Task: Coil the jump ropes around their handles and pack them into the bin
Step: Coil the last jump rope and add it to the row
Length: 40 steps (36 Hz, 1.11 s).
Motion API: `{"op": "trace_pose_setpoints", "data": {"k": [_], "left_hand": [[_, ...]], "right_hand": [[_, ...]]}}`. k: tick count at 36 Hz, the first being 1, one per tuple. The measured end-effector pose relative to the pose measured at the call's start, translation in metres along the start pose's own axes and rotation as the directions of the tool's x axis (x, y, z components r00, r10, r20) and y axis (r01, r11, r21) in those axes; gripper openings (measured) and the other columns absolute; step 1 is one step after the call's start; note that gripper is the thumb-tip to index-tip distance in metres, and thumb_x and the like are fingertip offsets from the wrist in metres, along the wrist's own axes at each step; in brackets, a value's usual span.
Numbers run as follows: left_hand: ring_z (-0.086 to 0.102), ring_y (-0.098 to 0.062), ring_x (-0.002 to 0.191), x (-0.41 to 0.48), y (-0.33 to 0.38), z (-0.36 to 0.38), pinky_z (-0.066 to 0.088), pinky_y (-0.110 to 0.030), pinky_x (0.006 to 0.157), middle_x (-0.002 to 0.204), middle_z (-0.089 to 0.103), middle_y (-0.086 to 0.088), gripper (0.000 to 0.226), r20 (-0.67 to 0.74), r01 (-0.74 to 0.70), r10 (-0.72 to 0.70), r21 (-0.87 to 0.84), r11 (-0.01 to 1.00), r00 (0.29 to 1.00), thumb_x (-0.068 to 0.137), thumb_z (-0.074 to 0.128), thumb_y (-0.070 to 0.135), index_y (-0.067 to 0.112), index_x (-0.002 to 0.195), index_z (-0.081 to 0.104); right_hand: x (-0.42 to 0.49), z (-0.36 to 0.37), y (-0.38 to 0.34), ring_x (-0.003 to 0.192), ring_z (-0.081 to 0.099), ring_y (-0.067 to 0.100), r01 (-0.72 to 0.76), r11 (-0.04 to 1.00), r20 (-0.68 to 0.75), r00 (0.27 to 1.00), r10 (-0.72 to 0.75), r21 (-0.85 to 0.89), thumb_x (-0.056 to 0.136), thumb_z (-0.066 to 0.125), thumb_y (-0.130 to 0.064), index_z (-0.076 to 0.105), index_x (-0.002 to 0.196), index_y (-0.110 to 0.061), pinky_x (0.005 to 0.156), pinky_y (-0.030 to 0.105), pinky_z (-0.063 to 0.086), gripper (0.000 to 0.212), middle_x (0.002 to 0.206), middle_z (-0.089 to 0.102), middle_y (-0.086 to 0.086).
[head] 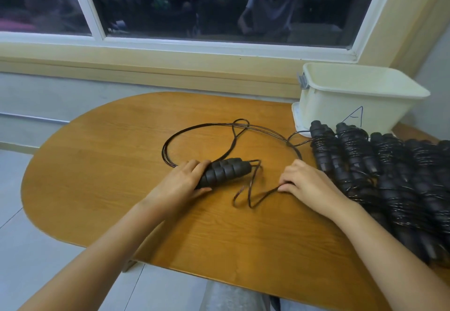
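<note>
Entry: progress check, head view.

One loose rope (165, 150) is in work at the centre of the bench (109, 164). Its two foam handles (226, 173) are laid side by side and gripped by the left hand (187, 179), fingers curled over the top and thumb underneath. The cord is not yet wound. It is spread in wide loops toward 12 o'clock of the handles, with a slack bend lying toward 5 o'clock. At 3 o'clock of the handles the cord is pinched by the right hand (304, 181), fingertips down at the bench surface.

A pile of coiled ropes (389, 176) is stacked at 3 o'clock on the bench, each cord wrapped round its handles. The count cannot be determined.

The bin (360, 106) stands at 1 o'clock, just behind the pile. No rope is seen in the visible part of its interior, and the bottom is hidden.

Judgement: coiling is nearly complete, with one rope outstanding. Packing appears not to be started, so the whole pile is left to be moved.
</note>
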<state>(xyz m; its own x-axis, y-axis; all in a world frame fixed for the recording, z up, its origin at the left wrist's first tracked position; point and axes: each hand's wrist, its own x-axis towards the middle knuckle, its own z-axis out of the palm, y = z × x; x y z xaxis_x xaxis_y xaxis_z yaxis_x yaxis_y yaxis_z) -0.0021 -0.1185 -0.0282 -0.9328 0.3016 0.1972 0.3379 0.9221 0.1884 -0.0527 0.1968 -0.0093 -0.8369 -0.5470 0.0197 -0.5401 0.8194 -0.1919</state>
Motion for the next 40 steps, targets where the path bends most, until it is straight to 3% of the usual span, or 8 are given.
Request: {"op": "trace_pose_setpoints", "data": {"k": [7, 12, 21, 26, 29, 35, 37, 40], "left_hand": [[0.046, -0.022, 0.123, -0.008, -0.009, 0.013, 0.039, -0.034, 0.105, 0.138, 0.046, -0.006, 0.076, -0.022, 0.08, -0.079, 0.034, 0.996, 0.997, 0.093, 0.058, 0.048, 0.015, 0.153, 0.027], [0.04, -0.017, 0.127, -0.012, -0.011, 0.018, 0.035, -0.031, 0.108, 0.141, 0.041, 0.0, 0.075, -0.038, 0.084, -0.084, -0.008, 0.996, 0.996, 0.093, 0.056, 0.051, 0.022, 0.154, 0.023], [0.036, -0.012, 0.125, -0.017, -0.011, 0.016, 0.033, -0.028, 0.107, 0.143, 0.036, 0.003, 0.074, -0.011, 0.076, -0.077, -0.057, 0.995, 0.997, 0.094, 0.051, 0.051, 0.025, 0.155, 0.017], [0.033, -0.011, 0.128, -0.02, -0.01, 0.011, 0.03, -0.027, 0.108, 0.146, 0.033, 0.002, 0.08, 0.037, 0.064, -0.061, -0.073, 0.995, 0.997, 0.089, 0.025, 0.065, 0.023, 0.156, 0.013], [0.029, -0.011, 0.135, -0.022, -0.011, 0.013, 0.03, -0.03, 0.114, 0.152, 0.027, 0.003, 0.072, 0.031, 0.078, -0.074, -0.144, 0.986, 0.997, 0.096, 0.033, 0.058, 0.024, 0.157, 0.014], [0.046, -0.001, 0.119, -0.03, -0.009, 0.013, 0.043, -0.028, 0.1, 0.136, 0.048, 0.017, 0.047, -0.1, 0.059, -0.104, -0.376, 0.925, 0.99, 0.094, 0.059, 0.036, 0.037, 0.139, 0.043], [0.051, -0.005, 0.115, -0.03, -0.007, 0.012, 0.047, -0.031, 0.096, 0.136, 0.053, 0.014, 0.037, -0.132, 0.077, -0.135, -0.372, 0.925, 0.982, 0.092, 0.065, 0.033, 0.037, 0.126, 0.052], [0.054, -0.011, 0.12, -0.029, -0.004, 0.012, 0.044, -0.029, 0.096, 0.142, 0.053, 0.009, 0.028, -0.149, 0.107, -0.171, -0.364, 0.925, 0.974, 0.089, 0.07, 0.03, 0.035, 0.116, 0.061]], "right_hand": [[-0.022, 0.004, -0.003, 0.124, 0.046, 0.004, 0.056, 0.995, 0.049, 0.997, -0.052, -0.082, 0.098, 0.053, -0.007, 0.06, 0.134, -0.032, 0.098, 0.023, 0.045, 0.044, 0.136, 0.048, -0.011], [-0.023, 0.004, -0.008, 0.135, 0.04, 0.009, -0.14, 0.98, 0.038, 0.99, 0.136, 0.139, 0.091, 0.038, 0.02, 0.056, 0.137, -0.021, 0.113, 0.019, 0.024, 0.065, 0.142, 0.046, -0.008], [-0.013, -0.015, -0.03, 0.095, 0.065, 0.016, -0.272, 0.584, -0.003, 0.905, 0.426, 0.765, 0.106, 0.036, -0.013, 0.055, 0.134, -0.017, 0.086, 0.031, 0.055, 0.034, 0.112, 0.068, 0.001], [-0.011, -0.009, -0.064, 0.126, 0.051, 0.017, -0.302, 0.935, 0.011, 0.952, 0.306, 0.188, 0.09, 0.033, -0.071, 0.029, 0.154, -0.022, 0.101, 0.038, 0.047, 0.08, 0.144, 0.049, -0.004], [-0.013, 0.008, -0.078, 0.137, 0.042, 0.021, -0.285, 0.95, 0.039, 0.956, 0.292, -0.123, 0.095, 0.037, -0.065, 0.022, 0.156, -0.018, 0.103, 0.035, 0.047, 0.079, 0.152, 0.041, 0.003], [-0.025, 0.026, -0.091, 0.099, 0.063, 0.015, -0.233, 0.947, -0.135, 0.969, 0.207, -0.221, 0.105, 0.035, -0.04, 0.052, 0.131, -0.015, 0.072, 0.026, 0.051, 0.04, 0.115, 0.061, -0.001], [-0.029, 0.035, -0.096, 0.067, 0.065, 0.014, -0.218, 0.945, -0.26, 0.953, 0.153, -0.245, 0.099, 0.053, -0.038, 0.063, 0.105, -0.012, 0.044, 0.022, 0.033, 0.028, 0.087, 0.064, 0.0], [-0.035, 0.048, -0.105, 0.028, 0.043, 0.013, -0.212, 0.939, -0.464, 0.883, 0.066, -0.271, 0.084, 0.071, -0.03, 0.058, 0.069, -0.013, 0.04, 0.017, 0.003, 0.026, 0.048, 0.048, -0.003]]}}
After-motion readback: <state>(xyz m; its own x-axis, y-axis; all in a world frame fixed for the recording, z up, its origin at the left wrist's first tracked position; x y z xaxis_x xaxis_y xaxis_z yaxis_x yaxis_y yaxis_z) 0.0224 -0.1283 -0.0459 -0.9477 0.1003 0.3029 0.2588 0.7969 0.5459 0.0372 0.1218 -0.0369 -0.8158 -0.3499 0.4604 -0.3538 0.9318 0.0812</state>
